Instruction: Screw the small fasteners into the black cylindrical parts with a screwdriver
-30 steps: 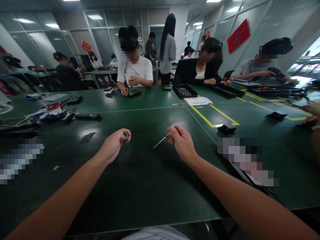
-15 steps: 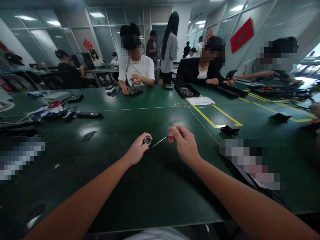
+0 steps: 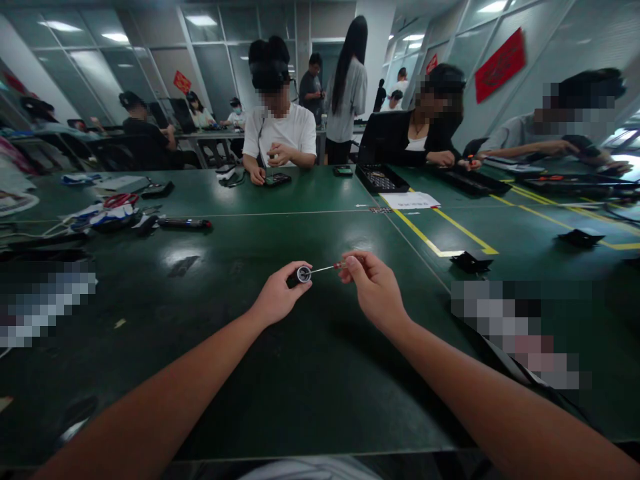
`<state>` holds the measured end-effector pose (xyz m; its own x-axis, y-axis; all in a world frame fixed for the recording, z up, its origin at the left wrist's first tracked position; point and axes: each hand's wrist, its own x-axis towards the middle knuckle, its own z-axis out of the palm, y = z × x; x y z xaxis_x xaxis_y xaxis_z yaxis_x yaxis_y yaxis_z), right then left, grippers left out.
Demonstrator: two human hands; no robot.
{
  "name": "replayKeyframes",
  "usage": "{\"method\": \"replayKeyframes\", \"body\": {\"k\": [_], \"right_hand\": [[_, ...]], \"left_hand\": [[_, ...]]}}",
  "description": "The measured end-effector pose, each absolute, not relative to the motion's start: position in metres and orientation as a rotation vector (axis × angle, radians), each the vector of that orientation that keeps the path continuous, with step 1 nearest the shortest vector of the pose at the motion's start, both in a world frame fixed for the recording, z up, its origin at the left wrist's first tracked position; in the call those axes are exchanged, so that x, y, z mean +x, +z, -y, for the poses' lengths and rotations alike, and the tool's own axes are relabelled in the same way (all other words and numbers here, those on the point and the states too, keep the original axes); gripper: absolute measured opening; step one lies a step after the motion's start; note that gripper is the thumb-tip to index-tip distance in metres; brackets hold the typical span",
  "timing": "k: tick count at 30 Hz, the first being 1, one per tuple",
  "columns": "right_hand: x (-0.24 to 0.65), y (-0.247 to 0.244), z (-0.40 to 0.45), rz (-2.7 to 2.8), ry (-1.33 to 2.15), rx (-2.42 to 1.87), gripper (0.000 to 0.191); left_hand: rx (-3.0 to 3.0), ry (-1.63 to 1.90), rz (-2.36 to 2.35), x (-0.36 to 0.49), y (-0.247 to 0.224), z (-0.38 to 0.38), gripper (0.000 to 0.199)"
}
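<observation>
My left hand (image 3: 281, 293) is closed round a small dark cylinder (image 3: 303, 274), whose round open end with a pale metal rim faces me and the right. My right hand (image 3: 373, 280) grips a screwdriver (image 3: 323, 270) by its reddish, see-through handle, fingers pinched around it. The thin metal shaft points left, and its tip reaches into the cylinder's open end. What the tip touches inside is too small to make out. Both hands are held above the green table (image 3: 280, 393).
At the left lie a dark pen-like tool (image 3: 185, 224) and a pile of cables and cloth (image 3: 113, 213). Small black holders (image 3: 471, 262) and a paper sheet (image 3: 413, 201) are on the right. Across the table, a person in white (image 3: 280, 130) works near black trays (image 3: 381, 179).
The screwdriver's tip has gone from just outside the cylinder into its open end, and the shaft now lies flatter. The cylinder's opening has turned more toward the screwdriver. The view has shifted slightly.
</observation>
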<state>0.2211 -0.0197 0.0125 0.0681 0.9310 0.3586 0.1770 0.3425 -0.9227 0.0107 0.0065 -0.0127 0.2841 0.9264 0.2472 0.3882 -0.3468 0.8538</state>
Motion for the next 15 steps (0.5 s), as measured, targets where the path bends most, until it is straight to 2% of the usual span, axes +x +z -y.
{"method": "replayKeyframes", "body": {"k": [10, 15], "right_hand": [[0.223, 0.020, 0.036, 1.834, 0.603, -1.020, 0.020], [0.219, 0.023, 0.041, 1.857, 0.442, -1.081, 0.031]], "left_hand": [[1.868, 1.090, -1.171, 0.009, -0.024, -0.013, 0.034], [1.916, 1.106, -1.160, 0.009, -0.028, -0.014, 0.037]]}}
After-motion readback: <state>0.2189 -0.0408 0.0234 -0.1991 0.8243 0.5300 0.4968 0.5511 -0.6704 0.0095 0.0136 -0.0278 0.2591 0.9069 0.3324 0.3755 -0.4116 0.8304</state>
